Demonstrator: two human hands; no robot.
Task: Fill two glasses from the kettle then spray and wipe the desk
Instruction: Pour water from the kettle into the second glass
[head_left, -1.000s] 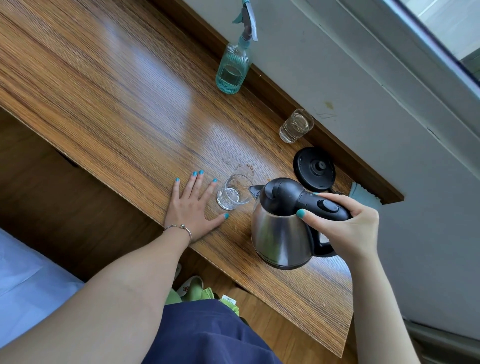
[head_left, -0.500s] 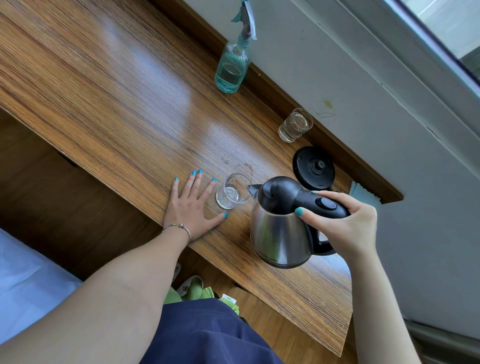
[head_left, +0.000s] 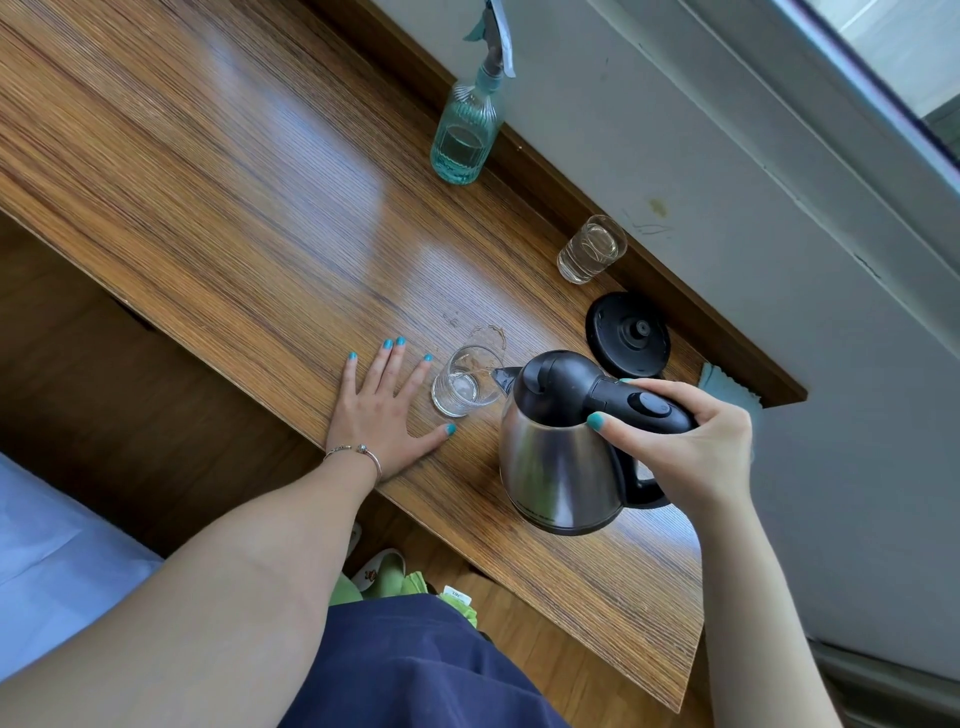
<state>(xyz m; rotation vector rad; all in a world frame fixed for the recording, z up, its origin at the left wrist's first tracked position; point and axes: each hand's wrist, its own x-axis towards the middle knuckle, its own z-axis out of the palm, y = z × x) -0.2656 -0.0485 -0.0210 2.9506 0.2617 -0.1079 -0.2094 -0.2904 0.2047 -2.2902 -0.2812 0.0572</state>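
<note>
The right hand (head_left: 691, 447) is wrapped round the black plastic handle of the kettle (head_left: 561, 457), thumb over the top near the switch, fingers curled under. The kettle is off the worktop (head_left: 208, 182) and tipped spout-first toward the near glass (head_left: 465, 382); a thin stream seems to reach the rim, tho it's too fine to be sure.

Handling, as a guess: the kettle body is brushed steel, rounded and smooth, likely hot or at least slick, so the handle is the only sensible place to hold it. With water inside it's prob. fairly heavy and front-loaded when tipped, so the wrist carries the load.

The near glass is a short, clear, thick-based tumbler: stiff, fragile, light, easy to knock over. It holds little water so far. The left hand (head_left: 382, 410) lies flat on the worktop just beside it, fingers spread and straight, holding nothing; whether the index finger touches the glass, can't tell.

The 2nd glass (head_left: 589, 249) stands well apart by the wall, same shape, looks filled most of the way.

Other bits:
- kettle base (head_left: 628, 335), a black plastic disc w/ centre pin, behind the kettle
- spray bottle (head_left: 467, 130), ribbed teal-tinted body, about half full, trigger top
- blue cloth (head_left: 727, 384), soft, at the worktop's far corner, mostly hidden

The worktop is glossy wood-grain laminate, w/ a wet ring mark just behind the near glass.
</note>
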